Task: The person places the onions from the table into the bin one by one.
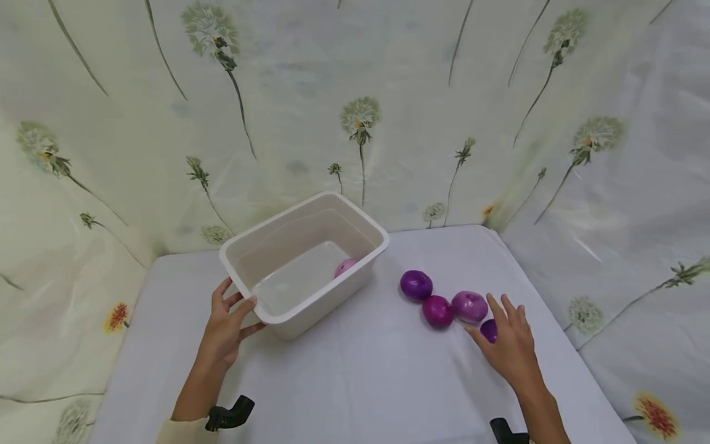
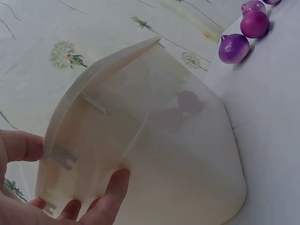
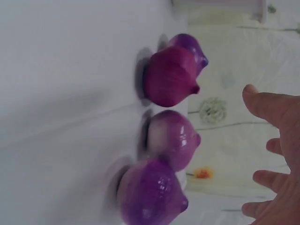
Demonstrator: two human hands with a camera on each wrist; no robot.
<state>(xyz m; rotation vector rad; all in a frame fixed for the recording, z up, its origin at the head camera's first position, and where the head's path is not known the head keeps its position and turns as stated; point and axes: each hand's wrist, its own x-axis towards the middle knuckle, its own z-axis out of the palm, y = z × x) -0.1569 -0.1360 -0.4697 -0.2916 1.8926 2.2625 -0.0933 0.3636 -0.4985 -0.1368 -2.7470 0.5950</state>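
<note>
My left hand [image 1: 224, 333] grips the near left end of a white plastic bin [image 1: 327, 306], thumb at the rim and fingers against the outer wall. Inside the bin lies a pinkish onion [image 1: 345, 267], partly hidden by the near wall. To the right, several purple onions sit close together on the table: a dark purple onion [image 1: 416, 285], a magenta onion [image 1: 437, 312], a light purple onion [image 1: 469, 306] and another purple onion [image 1: 489, 331]. My right hand [image 1: 510, 348] hovers over that last one with fingers spread, partly covering it and holding nothing.
A white cloth covers the table [image 1: 355, 382]. Behind and beside it hangs a sheet [image 1: 299, 123] printed with dandelions, close to the table's back edge. Black straps or mounts [image 1: 230, 413] are worn on both wrists.
</note>
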